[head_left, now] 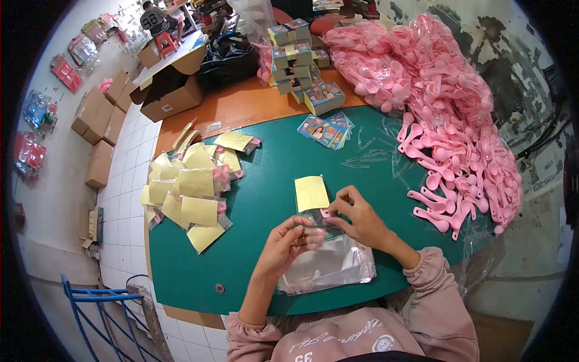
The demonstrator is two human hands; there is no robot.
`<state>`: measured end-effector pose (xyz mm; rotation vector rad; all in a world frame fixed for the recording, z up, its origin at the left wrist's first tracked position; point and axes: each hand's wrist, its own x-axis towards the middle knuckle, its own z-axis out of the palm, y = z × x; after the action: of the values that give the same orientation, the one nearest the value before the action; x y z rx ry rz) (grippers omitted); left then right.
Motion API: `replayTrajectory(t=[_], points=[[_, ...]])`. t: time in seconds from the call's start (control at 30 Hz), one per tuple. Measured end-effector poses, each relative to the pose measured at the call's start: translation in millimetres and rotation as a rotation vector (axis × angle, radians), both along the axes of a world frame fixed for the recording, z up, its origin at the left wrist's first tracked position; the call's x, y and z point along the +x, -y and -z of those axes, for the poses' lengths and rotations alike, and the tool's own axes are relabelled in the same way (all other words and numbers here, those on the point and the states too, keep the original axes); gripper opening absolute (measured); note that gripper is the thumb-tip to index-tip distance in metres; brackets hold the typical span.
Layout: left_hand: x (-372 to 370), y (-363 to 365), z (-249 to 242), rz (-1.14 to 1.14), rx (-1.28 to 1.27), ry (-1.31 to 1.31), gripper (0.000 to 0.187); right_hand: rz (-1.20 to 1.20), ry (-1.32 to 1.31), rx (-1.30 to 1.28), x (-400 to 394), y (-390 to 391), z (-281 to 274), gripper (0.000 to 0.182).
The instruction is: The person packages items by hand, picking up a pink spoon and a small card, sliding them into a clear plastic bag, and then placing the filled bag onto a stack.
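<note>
In front of me, a clear plastic bag (312,213) holds a pale yellow card (311,193) and a pink spoon (325,213), of which only a small part shows. My right hand (362,221) pinches the bag at its near right corner, beside the spoon. Just left of it, my left hand (288,242) is closed with thumb and fingers together near the bag's near edge; some clear film shows at the fingertips, but I cannot make out what it is. Beneath both hands lies a stack of clear plastic bags (329,265).
Filled bags with yellow cards (196,181) are heaped on the left of the green table (259,175). Loose pink spoons (446,187) lie at right, below bagged spoons (434,66). Printed cards (325,130), card stacks (295,60) and clear strips (365,157) lie behind. A person (158,23) sits far back.
</note>
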<state>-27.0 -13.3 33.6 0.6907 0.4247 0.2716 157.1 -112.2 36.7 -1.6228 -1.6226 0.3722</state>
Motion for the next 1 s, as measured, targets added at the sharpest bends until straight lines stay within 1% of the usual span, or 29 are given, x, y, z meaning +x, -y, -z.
replayTrajectory(t=[0.03, 0.1, 0.13, 0.17, 0.2, 0.23, 0.27, 0.3, 0.33, 0.4, 0.47, 0.53, 0.6, 0.63, 0.7, 0.77, 0.8, 0.87, 1.0], points=[[-3, -6, -3, -0.008, 0.003, 0.001, 0.019, -0.008, 0.001, 0.003, 0, -2, -1, 0.026], [-8, -15, -10, 0.092, 0.361, -0.215, 0.017, 0.023, -0.298, -0.084, -1, -2, -1, 0.013], [-9, -16, -7, 0.073, 0.463, -0.244, 0.022, 0.020, -0.299, -0.088, -1, -2, 1, 0.013], [-6, -16, -6, 0.073, 0.458, -0.246, 0.022, 0.008, -0.388, -0.120, -1, -1, 3, 0.012], [-2, -15, -4, 0.044, 0.772, -0.281, 0.022, -0.002, -0.477, -0.152, 0, 0, 5, 0.012], [2, -14, -3, 0.015, 1.085, -0.313, 0.022, 0.000, -0.480, -0.158, 2, 0, 6, 0.012], [5, -13, 1, 0.021, 1.156, -0.360, 0.019, -0.059, -0.462, -0.191, 5, -1, 7, 0.013], [4, -13, 3, 0.025, 1.150, -0.364, 0.019, -0.118, -0.444, -0.224, 7, 0, 8, 0.014], [3, -14, 4, 0.045, 1.154, -0.377, 0.016, -0.119, -0.449, -0.229, 8, 0, 9, 0.014], [3, -16, 5, 0.064, 1.152, -0.397, 0.014, -0.162, -0.534, -0.305, 9, 0, 11, 0.013], [4, -14, 3, 0.021, 1.144, -0.363, 0.014, -0.159, -0.587, -0.301, 7, -1, 13, 0.012], [4, -14, 1, 0.017, 1.127, -0.387, 0.014, -0.156, -0.636, -0.294, 5, -2, 17, 0.012], [4, -14, 5, 0.014, 1.110, -0.408, 0.014, -0.088, -0.928, -0.414, 4, -2, 22, 0.012], [5, -13, 10, -0.022, 1.090, -0.421, 0.014, -0.089, -0.929, -0.417, 2, -3, 22, 0.012], [5, -12, 13, -0.057, 1.067, -0.438, 0.014, 0.060, -0.945, -0.389, -4, -5, 18, 0.012], [6, -11, 14, -0.036, 1.095, -0.539, 0.016, 0.079, -0.945, -0.380, -4, -5, 23, 0.013], [8, -10, 14, -0.036, 1.095, -0.541, 0.016, 0.100, -0.943, -0.369, -4, -5, 24, 0.013], [11, -7, 13, -0.141, 0.924, -0.541, 0.017, 0.116, -0.942, -0.351, -6, -6, 25, 0.013], [13, -5, 15, -0.211, 0.906, -0.534, 0.017, 0.126, -0.903, -0.319, -8, -6, 26, 0.013]])
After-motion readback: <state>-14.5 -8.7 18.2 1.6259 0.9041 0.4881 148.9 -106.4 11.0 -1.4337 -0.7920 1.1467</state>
